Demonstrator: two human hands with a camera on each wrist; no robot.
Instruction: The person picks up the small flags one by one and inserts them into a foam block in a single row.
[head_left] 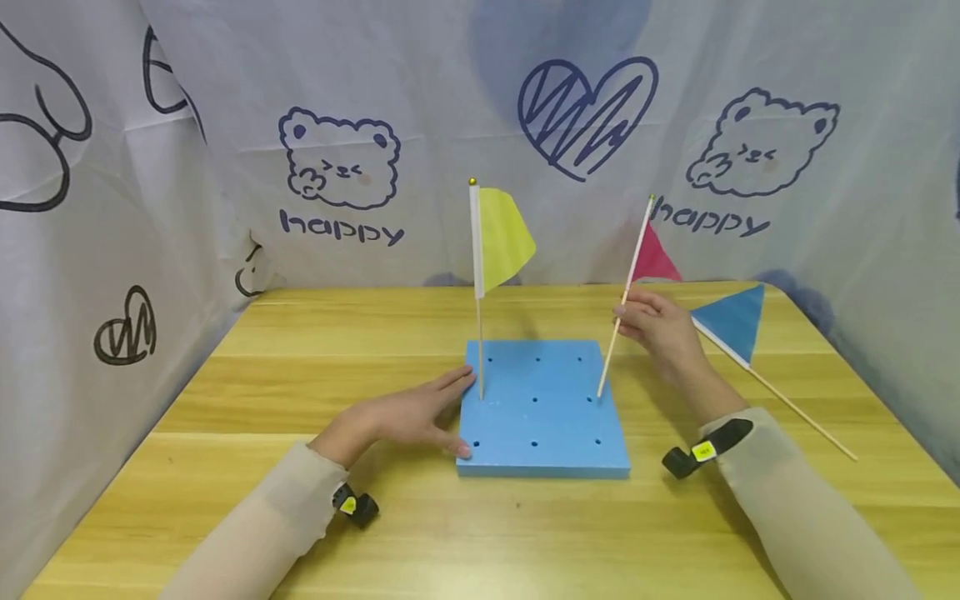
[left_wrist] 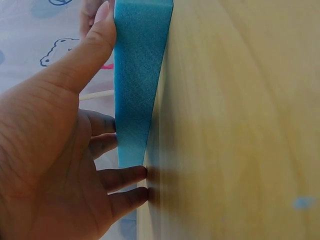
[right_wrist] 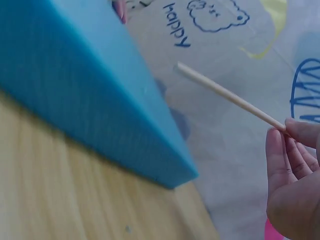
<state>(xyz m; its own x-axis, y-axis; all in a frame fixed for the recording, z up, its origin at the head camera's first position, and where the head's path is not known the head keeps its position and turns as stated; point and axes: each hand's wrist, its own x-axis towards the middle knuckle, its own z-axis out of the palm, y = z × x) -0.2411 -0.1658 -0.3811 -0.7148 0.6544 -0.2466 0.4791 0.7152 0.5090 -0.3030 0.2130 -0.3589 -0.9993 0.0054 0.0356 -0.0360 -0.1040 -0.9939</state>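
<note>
While left hand (head_left: 405,417) flat steadies foam block (head_left: 543,408), right hand (head_left: 660,329) pinches red flag (head_left: 630,283) — tip touching block.

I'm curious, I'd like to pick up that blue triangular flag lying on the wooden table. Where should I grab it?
Pinch the blue triangular flag's thin wooden stick midway, from above. It lies flat and bare on the wooden table, right of the right hand.
</note>
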